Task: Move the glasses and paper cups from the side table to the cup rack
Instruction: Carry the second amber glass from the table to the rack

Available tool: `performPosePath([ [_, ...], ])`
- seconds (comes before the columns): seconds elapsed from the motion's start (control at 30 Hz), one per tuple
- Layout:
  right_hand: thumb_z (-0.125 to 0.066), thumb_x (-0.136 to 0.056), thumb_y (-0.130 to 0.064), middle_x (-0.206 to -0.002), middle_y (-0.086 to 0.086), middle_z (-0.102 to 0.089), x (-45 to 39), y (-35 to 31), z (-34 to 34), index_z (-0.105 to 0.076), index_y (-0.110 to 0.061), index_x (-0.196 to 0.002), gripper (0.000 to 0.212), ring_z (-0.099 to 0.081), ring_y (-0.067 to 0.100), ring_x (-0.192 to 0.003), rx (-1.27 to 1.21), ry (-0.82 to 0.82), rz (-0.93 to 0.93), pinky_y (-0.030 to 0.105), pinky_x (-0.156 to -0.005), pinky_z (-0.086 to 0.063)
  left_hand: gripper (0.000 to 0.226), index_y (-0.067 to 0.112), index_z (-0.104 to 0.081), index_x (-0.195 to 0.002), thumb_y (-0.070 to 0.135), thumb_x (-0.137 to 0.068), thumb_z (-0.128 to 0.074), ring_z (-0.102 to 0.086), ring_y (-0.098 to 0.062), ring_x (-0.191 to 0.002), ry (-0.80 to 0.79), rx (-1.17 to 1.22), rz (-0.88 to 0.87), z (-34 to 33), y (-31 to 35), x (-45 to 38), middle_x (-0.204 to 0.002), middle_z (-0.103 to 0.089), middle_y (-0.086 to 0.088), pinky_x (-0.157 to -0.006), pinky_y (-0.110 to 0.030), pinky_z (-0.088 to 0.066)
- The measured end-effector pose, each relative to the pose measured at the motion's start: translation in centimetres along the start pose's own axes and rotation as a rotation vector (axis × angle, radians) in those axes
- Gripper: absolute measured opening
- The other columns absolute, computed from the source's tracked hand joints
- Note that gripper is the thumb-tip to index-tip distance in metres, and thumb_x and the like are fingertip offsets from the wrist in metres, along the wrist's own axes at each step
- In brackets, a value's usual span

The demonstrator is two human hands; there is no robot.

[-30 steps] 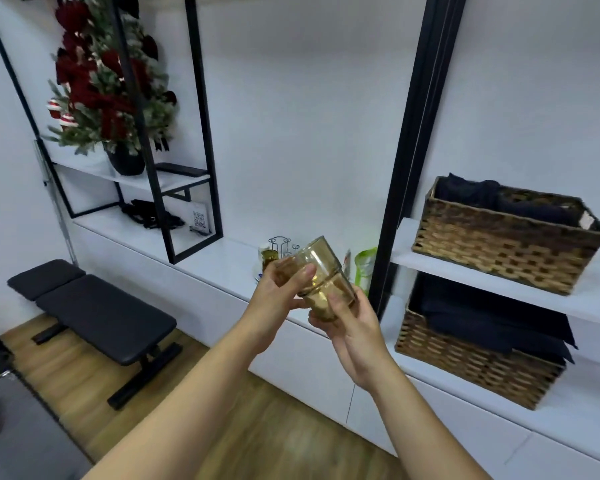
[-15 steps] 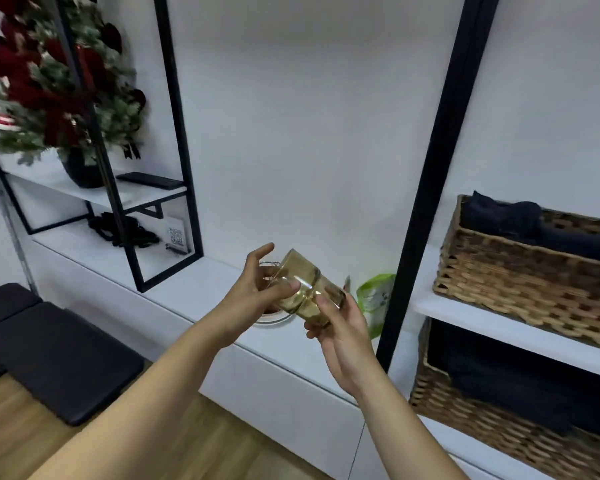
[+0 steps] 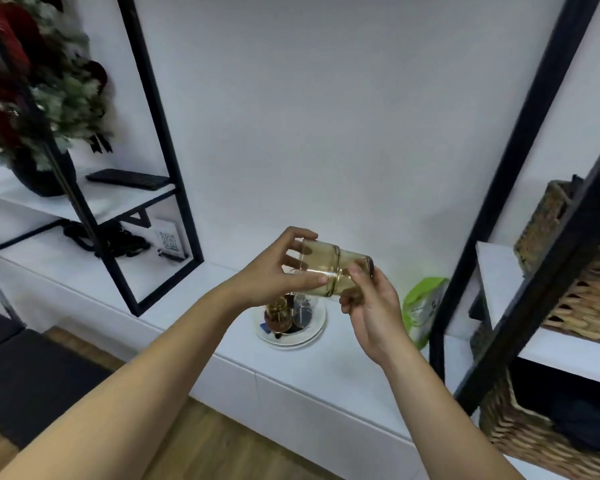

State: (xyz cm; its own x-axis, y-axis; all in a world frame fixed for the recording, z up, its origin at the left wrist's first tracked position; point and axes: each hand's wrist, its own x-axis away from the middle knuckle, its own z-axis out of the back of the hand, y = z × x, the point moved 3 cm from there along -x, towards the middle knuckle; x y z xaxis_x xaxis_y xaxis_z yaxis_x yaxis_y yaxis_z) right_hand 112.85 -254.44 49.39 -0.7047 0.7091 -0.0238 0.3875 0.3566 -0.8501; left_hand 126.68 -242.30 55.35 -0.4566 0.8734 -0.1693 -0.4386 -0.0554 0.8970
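Note:
An amber glass (image 3: 329, 273) lies on its side in the air, held between both hands above the white counter (image 3: 343, 382). My left hand (image 3: 278, 271) grips its open rim end with thumb and fingers. My right hand (image 3: 371, 311) grips the base end from below. Directly beneath stands the cup rack (image 3: 291, 332), a white round dish with wire pegs. An amber glass (image 3: 277, 313) and a darker clear glass (image 3: 303, 311) sit upside down on it.
A green pouch (image 3: 423, 306) leans by the black shelf post (image 3: 499, 188) to the right. Wicker baskets (image 3: 586, 299) fill the right shelves. At left a black frame shelf (image 3: 160, 161) holds a red flower arrangement (image 3: 32, 91), a keyboard and dark items. A black bench (image 3: 32, 368) stands on the floor.
I have moved closer to the counter and the rack now shows below my hands. The glass has tipped from slanted to lying sideways, with both hands still on it.

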Motion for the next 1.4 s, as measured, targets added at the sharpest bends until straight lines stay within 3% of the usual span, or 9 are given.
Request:
performPosePath([
  [0.1, -0.069, -0.09, -0.022, -0.092, 0.003, -0.064, -3.4, 0.6, 0.2, -0.06, -0.008, -0.124, 0.038, -0.049, 0.016, -0.059, 0.064, 0.047, 0.026, 0.027, -0.054, -0.037, 0.07, 0.043, -0.052, -0.121, 0.055, -0.062, -0.088, -0.063, -0.012, -0.112, -0.03, -0.063, 0.001, 1.0, -2.1, -3.4, -0.128, -0.056, 0.013, -0.08, -0.031, -0.062],
  [0.23, -0.074, -0.089, -0.025, -0.106, 0.008, -0.061, -9.2, 2.1, 0.7, -0.06, -0.014, -0.125, 0.039, -0.053, 0.017, -0.061, 0.173, 0.091, 0.059, 0.028, -0.054, -0.041, 0.065, 0.047, -0.051, -0.122, 0.053, -0.069, -0.087, -0.056, 0.005, -0.117, -0.057, -0.195, -0.029, 2.4, -5.0, -8.9, -0.127, -0.056, 0.027, -0.095, -0.028, -0.053],
  [0.43, -0.083, -0.078, -0.039, -0.116, -0.015, -0.062, -19.5, 3.7, 0.8, -0.056, -0.04, -0.12, 0.049, -0.065, 0.014, -0.085, 0.445, 0.126, 0.143, 0.026, -0.067, -0.052, 0.065, 0.031, -0.054, -0.137, 0.038, -0.081, -0.086, -0.051, -0.003, -0.123, -0.027, -0.456, -0.094, 4.3, -9.4, -17.0, -0.134, -0.057, 0.016, -0.105, -0.027, -0.043],
  [0.53, -0.084, -0.08, -0.034, -0.117, -0.021, -0.057, -23.5, 5.1, 1.3, -0.051, -0.039, -0.124, 0.055, -0.061, -0.005, -0.104, 0.591, 0.08, 0.183, 0.017, -0.084, -0.051, 0.068, 0.027, -0.053, -0.139, 0.041, -0.081, -0.086, -0.048, -0.007, -0.124, -0.027, -0.563, -0.075, 4.8, -11.9, -19.9, -0.133, -0.057, 0.013, -0.102, -0.027, -0.041],
  [0.77, -0.085, -0.077, -0.04, -0.125, -0.013, -0.051, -30.0, 9.1, 4.0, -0.048, -0.031, -0.135, 0.069, -0.05, -0.015, -0.11, 0.849, 0.003, 0.137, 0.002, -0.083, -0.039, 0.054, 0.024, -0.055, -0.14, 0.03, -0.092, -0.077, -0.054, -0.012, -0.121, -0.083, -0.495, -0.012, 2.7, -19.2, -24.4, -0.134, -0.058, 0.007, -0.103, -0.032, -0.044],
  [0.93, -0.085, -0.077, -0.036, -0.126, -0.011, -0.047, -32.1, 12.7, 5.6, -0.045, -0.03, -0.137, 0.072, -0.052, 0.004, -0.11, 1.001, -0.02, 0.066, 0.024, -0.093, -0.045, 0.044, 0.03, -0.056, -0.139, 0.031, -0.097, -0.068, -0.06, -0.017, -0.12, -0.146, -0.481, 0.125, 1.5, -24.4, -26.1, -0.136, -0.064, 0.009, -0.101, -0.039, -0.049],
  [1.13, -0.084, -0.077, -0.039, -0.126, -0.009, -0.045, -33.5, 16.7, 6.3, -0.043, -0.026, -0.139, 0.075, -0.051, -0.008, -0.101, 1.08, -0.053, -0.026, 0.008, -0.079, -0.042, 0.035, 0.027, -0.057, -0.136, 0.028, -0.102, -0.06, -0.062, -0.02, -0.12, -0.215, -0.429, 0.224, 0.8, -29.3, -26.9, -0.132, -0.067, 0.005, -0.1, -0.043, -0.05],
  [1.27, -0.08, -0.081, -0.041, -0.128, -0.007, -0.043, -34.2, 18.7, 6.4, -0.042, -0.024, -0.142, 0.074, -0.055, 0.013, -0.112, 1.188, -0.095, -0.039, 0.033, -0.093, -0.051, 0.028, 0.022, -0.06, -0.132, 0.027, -0.108, -0.048, -0.066, -0.021, -0.111, -0.218, -0.368, 0.251, 0.9, -31.3, -27.5, -0.122, -0.072, -0.001, -0.094, -0.042, -0.052],
  [1.4, -0.078, -0.084, -0.039, -0.133, -0.002, -0.043, -34.5, 20.2, 6.4, -0.041, -0.021, -0.143, 0.072, -0.054, 0.022, -0.116, 1.293, -0.148, -0.065, 0.042, -0.096, -0.05, 0.036, 0.023, -0.066, -0.115, 0.045, -0.11, -0.037, -0.066, -0.02, -0.098, -0.201, -0.331, 0.332, 0.9, -32.7, -28.1, -0.104, -0.073, 0.002, -0.083, -0.038, -0.052],
])
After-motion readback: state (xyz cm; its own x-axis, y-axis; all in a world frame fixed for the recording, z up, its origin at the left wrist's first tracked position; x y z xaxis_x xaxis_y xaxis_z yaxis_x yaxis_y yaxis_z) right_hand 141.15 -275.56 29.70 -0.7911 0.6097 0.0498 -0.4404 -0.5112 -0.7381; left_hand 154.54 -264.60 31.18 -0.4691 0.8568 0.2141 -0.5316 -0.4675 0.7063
